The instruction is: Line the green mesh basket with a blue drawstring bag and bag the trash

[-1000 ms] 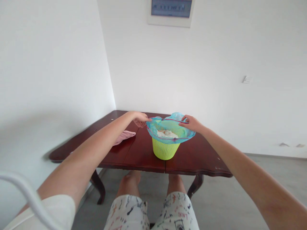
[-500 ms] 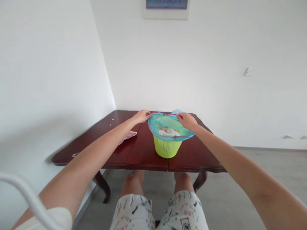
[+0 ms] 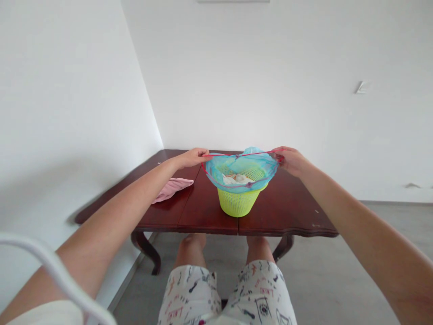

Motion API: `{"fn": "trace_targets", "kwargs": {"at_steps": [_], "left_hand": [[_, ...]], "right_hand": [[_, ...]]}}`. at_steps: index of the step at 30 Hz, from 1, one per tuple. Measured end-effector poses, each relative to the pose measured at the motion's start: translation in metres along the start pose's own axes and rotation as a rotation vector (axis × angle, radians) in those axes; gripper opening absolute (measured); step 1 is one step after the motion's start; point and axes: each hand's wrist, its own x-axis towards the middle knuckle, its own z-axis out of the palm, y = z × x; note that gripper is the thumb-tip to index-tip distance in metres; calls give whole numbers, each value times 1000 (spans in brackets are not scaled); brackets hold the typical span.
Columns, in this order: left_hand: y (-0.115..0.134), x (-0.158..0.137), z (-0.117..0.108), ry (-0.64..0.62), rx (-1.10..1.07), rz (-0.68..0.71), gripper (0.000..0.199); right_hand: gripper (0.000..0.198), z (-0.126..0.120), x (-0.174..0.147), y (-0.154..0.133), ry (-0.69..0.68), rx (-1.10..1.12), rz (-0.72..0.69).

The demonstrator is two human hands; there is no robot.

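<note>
A yellow-green plastic basket (image 3: pixel 237 203) with perforated walls stands on the dark red wooden table. A thin blue drawstring bag (image 3: pixel 233 186) lines it and folds over its rim. White crumpled stuff (image 3: pixel 236 178) lies inside. My left hand (image 3: pixel 197 158) is closed on the red drawstring (image 3: pixel 219 155) at the bag's left edge. On the right, my right hand (image 3: pixel 287 159) pinches the same string, pulled nearly straight across the far side of the opening.
A pink cloth (image 3: pixel 173 188) lies on the table (image 3: pixel 199 216) to the left of the basket. White walls rise at the back and left. A white cable (image 3: pixel 43 255) crosses the lower left. My legs reach under the table.
My right hand has moved right, away from the basket, drawing the red string out longer. My left hand has shifted slightly left. The view has tilted down a little, showing more of the pink cloth.
</note>
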Motion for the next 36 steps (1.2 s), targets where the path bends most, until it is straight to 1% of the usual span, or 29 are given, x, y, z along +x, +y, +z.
{"fn": "trace_targets", "kwargs": {"at_steps": [2,4,7,8,10,12,14,16,19,21,22,24,26,29,31,33,34,36], "left_hand": [[9,-4,-7,-26,-36,19,64],[18,-9,-14,-64,-73,25,61],[26,-20,-23,-131,-156,-18,50],[28,-24,-25,-125,-213,-42,47],[29,-32,-23,-55,-353,-77,46],[28,-37,-18,63,-506,-79,48],[28,-37,-9,171,-618,-58,50],[30,-32,-1,272,-727,-64,47],[38,-21,8,399,-854,-172,37],[48,-13,12,473,-868,-250,32],[54,-11,13,512,-862,-260,32],[72,-6,16,573,-867,-213,34],[93,-1,20,577,-869,-104,37],[127,8,30,490,-772,91,35],[146,17,40,426,-667,227,37],[158,25,51,373,-559,349,45],[162,28,56,352,-507,394,50],[166,32,64,294,-419,430,61]], "right_hand": [[20,-9,-10,-2,-75,85,41],[25,-19,-19,-1,-129,141,77],[43,-35,-29,5,-173,200,109],[51,-40,-31,8,-178,217,109],[63,-48,-33,15,-166,243,90],[66,-53,-35,21,-134,257,52],[59,-53,-37,24,-112,272,16],[51,-49,-41,24,-122,325,-24],[42,-37,-47,14,-158,499,-141],[34,-27,-52,2,-145,600,-231],[29,-22,-55,-6,-131,622,-266],[22,-10,-62,-23,-120,622,-329],[22,3,-68,-41,-131,586,-407],[22,28,-75,-64,-135,466,-529],[27,46,-75,-75,-134,345,-590],[32,62,-71,-83,-125,233,-655],[32,68,-68,-86,-109,188,-699],[25,76,-65,-93,-69,106,-795]]}}
